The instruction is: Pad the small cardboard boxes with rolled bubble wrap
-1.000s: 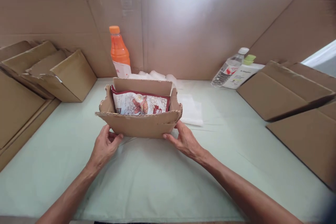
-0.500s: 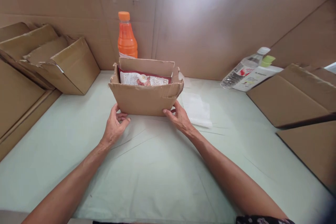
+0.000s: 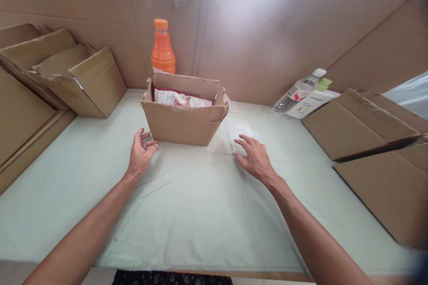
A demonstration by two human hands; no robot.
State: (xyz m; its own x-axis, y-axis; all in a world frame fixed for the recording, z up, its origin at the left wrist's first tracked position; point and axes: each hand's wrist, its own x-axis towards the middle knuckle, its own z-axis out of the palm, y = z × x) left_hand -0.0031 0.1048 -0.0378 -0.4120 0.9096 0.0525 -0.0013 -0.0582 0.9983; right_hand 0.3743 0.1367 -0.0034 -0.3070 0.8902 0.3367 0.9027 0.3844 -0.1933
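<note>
An open-topped cardboard box [image 3: 180,124] stands on the pale green cloth in front of me. Inside it is a packet [image 3: 183,99] with a printed white and reddish front; its lower part is hidden by the box wall. My left hand [image 3: 142,153] is beside the box's lower left corner, fingers curved and apart, gripping nothing. To the right of the box, my right hand [image 3: 252,153] hovers over or rests on a thin white sheet [image 3: 242,129], its fingers spread and empty. Whether it touches the sheet I cannot tell.
An orange bottle [image 3: 163,49] stands behind the box. Cardboard boxes [image 3: 96,82] line the left side, and more cardboard boxes [image 3: 361,124] sit at right. A clear bottle [image 3: 297,91] and a white green-capped container [image 3: 312,103] lean near the cardboard back wall [image 3: 267,35].
My right hand has let go of the box's lower right corner and moved right, over the white sheet. The left hand has shifted slightly left. The view has turned a little right.
</note>
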